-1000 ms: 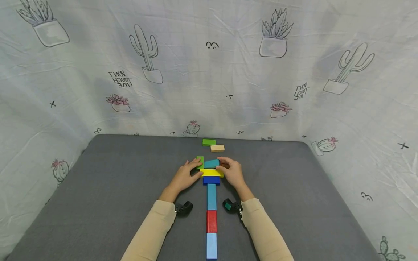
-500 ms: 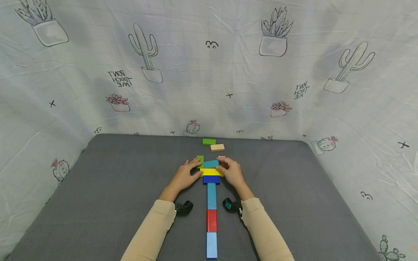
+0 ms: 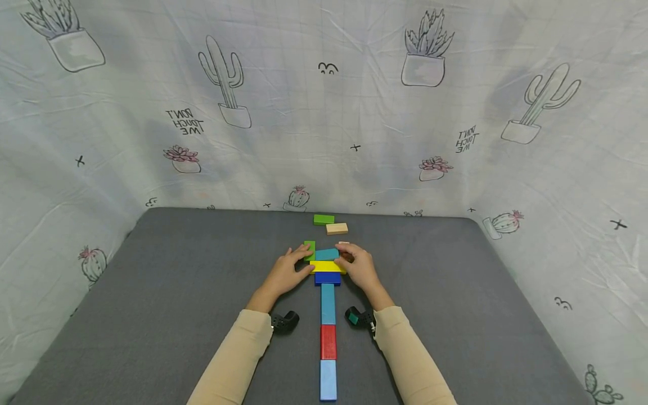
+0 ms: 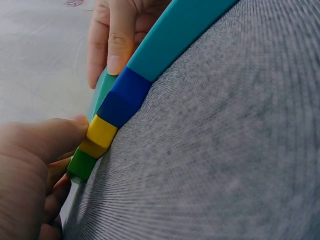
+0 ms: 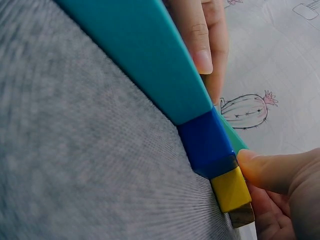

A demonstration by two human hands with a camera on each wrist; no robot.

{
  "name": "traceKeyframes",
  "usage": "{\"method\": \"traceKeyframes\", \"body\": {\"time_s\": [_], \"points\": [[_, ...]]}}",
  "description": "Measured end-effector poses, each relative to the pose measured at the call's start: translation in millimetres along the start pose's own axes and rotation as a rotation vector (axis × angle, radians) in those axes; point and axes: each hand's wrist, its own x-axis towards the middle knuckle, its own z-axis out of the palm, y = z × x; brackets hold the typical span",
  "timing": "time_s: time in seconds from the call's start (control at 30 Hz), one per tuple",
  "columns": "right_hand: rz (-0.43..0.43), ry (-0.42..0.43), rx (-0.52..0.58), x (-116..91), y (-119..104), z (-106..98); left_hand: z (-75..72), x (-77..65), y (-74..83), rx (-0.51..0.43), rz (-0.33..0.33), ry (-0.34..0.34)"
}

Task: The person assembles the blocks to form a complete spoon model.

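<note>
In the head view my left hand (image 3: 288,275) lies at the left end of the yellow block (image 3: 326,266). Its thumb touches that block; the fingers curl against an upright-pointing green block (image 3: 309,247). Opposite, my right hand (image 3: 360,267) curls thumb and fingers round a wooden block, mostly hidden behind the fingers; its end (image 5: 242,216) shows in the right wrist view. The teal block (image 3: 327,255), slightly tilted, lies between the hands, behind the yellow one. A dark blue block (image 3: 327,278) adjoins the yellow block's near side.
A light blue block (image 3: 328,304), a red block (image 3: 328,342) and a paler blue block (image 3: 328,379) run in line towards me. Farther back lie a green block (image 3: 324,220) and a wooden block (image 3: 336,229) on the grey table (image 3: 202,270). Printed cloth hangs behind.
A bit of the wooden block has come into sight beyond my right fingers since a second ago. The teal block has shifted very slightly left. Both hands stay nearly still.
</note>
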Motion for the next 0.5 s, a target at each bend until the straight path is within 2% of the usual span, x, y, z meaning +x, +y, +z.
{"method": "traceKeyframes", "body": {"time_s": [0.5], "points": [[-0.015,-0.021,-0.023,0.7,0.5,-0.2,1.2,0.0,-1.8,0.006,-0.001,0.005]]}}
